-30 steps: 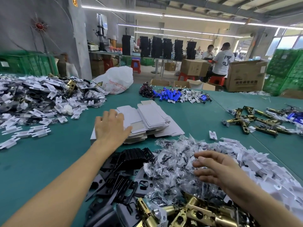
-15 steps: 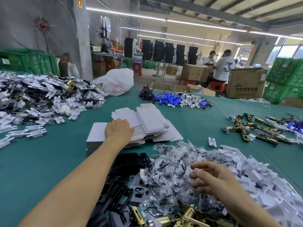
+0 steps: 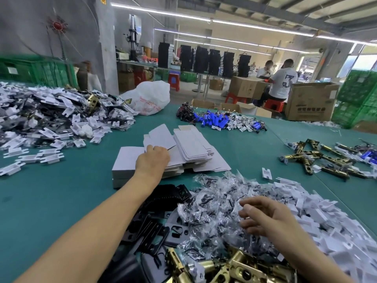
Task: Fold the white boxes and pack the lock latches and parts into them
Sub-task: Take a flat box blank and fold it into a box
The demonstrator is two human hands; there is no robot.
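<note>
A stack of flat white box blanks (image 3: 191, 148) lies in the middle of the green table (image 3: 51, 197). My left hand (image 3: 153, 162) reaches onto the stack and grips one flat blank (image 3: 159, 135), whose far end tilts up off the pile. My right hand (image 3: 263, 217) hovers with loosely curled fingers over a heap of small clear parts bags (image 3: 216, 203), holding nothing. Brass lock latches (image 3: 228, 266) lie at the near edge, beside black metal plates (image 3: 149, 227).
A big pile of white plastic inserts and bagged parts (image 3: 51, 119) fills the left. More white inserts (image 3: 326, 221) lie right, brass latches (image 3: 318, 158) far right, blue cells (image 3: 214, 119) and a white bag (image 3: 151, 99) behind. Two people sit among cardboard boxes (image 3: 310, 101).
My left hand moved forward onto the stack of blanks, curled its fingers on one and lifted its far end. My right hand stayed over the bags.
</note>
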